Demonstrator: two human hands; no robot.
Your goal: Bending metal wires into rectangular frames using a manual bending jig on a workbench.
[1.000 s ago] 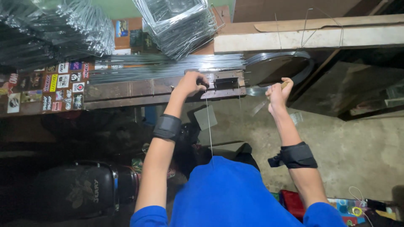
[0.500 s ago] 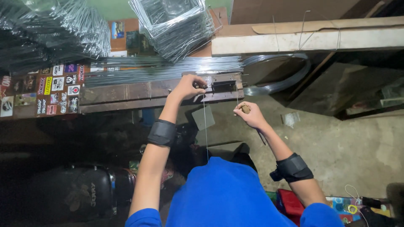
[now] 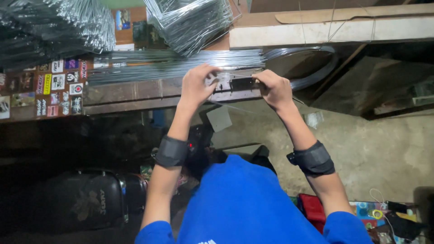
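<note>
My left hand [image 3: 197, 84] and my right hand [image 3: 273, 88] are both raised to a small dark metal jig [image 3: 236, 83] on the edge of a wooden bench [image 3: 131, 92]. A thin steel wire [image 3: 235, 76] runs between the two hands across the jig, and the fingers of each hand pinch one end of it. Both wrists wear black bands. A long bundle of straight steel wires [image 3: 181, 63] lies on the bench just behind the hands.
A coil of wire [image 3: 316, 68] sits right of the jig under a pale wooden beam [image 3: 334, 29]. Stacks of bent wire frames [image 3: 190, 20] fill the back. Stickers [image 3: 58, 86] cover the bench's left end. A dark bag [image 3: 86, 199] and concrete floor [image 3: 384, 144] lie below.
My right hand has come up from lower right to the jig and now grips the wire at its right side. The left hand has stayed at the jig.
</note>
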